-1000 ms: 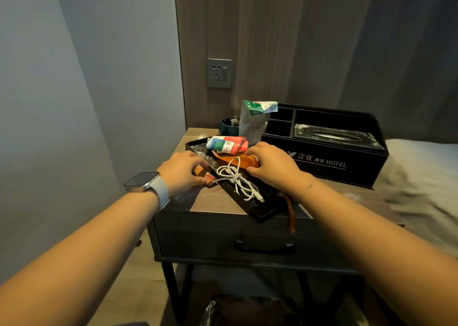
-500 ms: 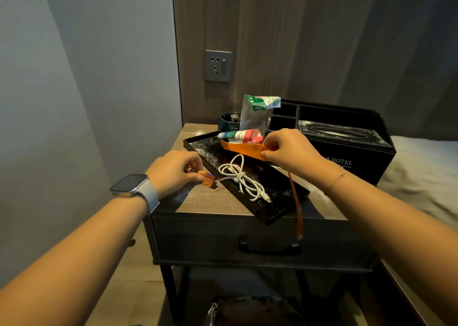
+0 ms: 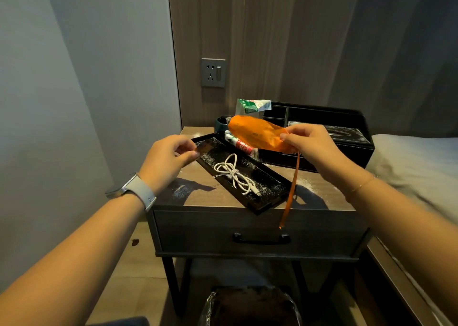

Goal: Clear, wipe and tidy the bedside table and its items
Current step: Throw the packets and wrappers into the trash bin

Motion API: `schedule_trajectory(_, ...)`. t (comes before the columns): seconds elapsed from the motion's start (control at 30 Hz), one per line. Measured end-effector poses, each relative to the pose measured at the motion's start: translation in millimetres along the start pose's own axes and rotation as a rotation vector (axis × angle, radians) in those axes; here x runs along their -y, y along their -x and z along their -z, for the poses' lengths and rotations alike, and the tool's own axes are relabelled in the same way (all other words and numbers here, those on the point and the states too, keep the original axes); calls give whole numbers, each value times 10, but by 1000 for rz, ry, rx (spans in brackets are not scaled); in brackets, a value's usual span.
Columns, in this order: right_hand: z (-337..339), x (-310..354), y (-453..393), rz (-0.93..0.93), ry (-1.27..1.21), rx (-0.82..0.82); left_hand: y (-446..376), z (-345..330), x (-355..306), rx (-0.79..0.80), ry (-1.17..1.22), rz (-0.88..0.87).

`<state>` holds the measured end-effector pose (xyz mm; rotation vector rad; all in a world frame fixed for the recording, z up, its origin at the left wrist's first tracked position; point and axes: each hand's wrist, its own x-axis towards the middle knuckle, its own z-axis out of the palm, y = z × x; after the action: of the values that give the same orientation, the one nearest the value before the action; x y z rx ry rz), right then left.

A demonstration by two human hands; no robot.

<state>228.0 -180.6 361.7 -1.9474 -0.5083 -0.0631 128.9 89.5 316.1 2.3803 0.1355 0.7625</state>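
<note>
Right hand (image 3: pixel 308 141) pinches orange wrapper (image 3: pixel 257 135); left hand (image 3: pixel 168 158) pinches small wrapper (image 3: pixel 203 148). Drop both straight into bin (image 3: pixel 250 306), clear of tray (image 3: pixel 247 174).

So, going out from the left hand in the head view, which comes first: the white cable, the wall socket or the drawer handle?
1. White cable, in the tray just right of the left hand.
2. Wall socket, above.
3. Drawer handle, below, to the right.

**No readable text in view**

The green-and-white packet (image 3: pixel 252 105) shows print, but it's too small to make out. The red-and-white tube (image 3: pixel 240 144) carries markings, equally illegible. The black organizer box (image 3: pixel 347 137) has its front lettering hidden behind the right hand (image 3: pixel 307 141).
</note>
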Motion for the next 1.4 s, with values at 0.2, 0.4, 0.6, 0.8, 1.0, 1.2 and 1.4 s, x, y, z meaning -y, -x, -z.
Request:
schedule_trajectory(0.2, 208, -51, 487, 25, -242, -88, 315, 123, -421, -80, 154, 35)
schedule_trajectory(0.4, 325, -107, 1107, -13, -305, -67, 965, 88, -797, 17, 332, 108)
schedule_trajectory(0.6, 169, -459, 1919, -101, -289, 29, 1806, -318, -834, 129, 495, 294)
schedule_trajectory(0.8, -66, -1031, 2337, -429, -253, 190, 2507, -800, -315, 297, 423, 383)
schedule_trajectory(1.0, -452, -1569, 2192, -613, 177, 383, 2780, -1260, -9, 356, 290, 444)
schedule_trajectory(1.2, -985, -1888, 1992, -670, 239, 468, 2846, -1541, 170, 496, 142, 455)
schedule_trajectory(1.4, -1064, -1908, 1815, -613, 192, 515, 2806, -1587, 249, 614, 125, 491)
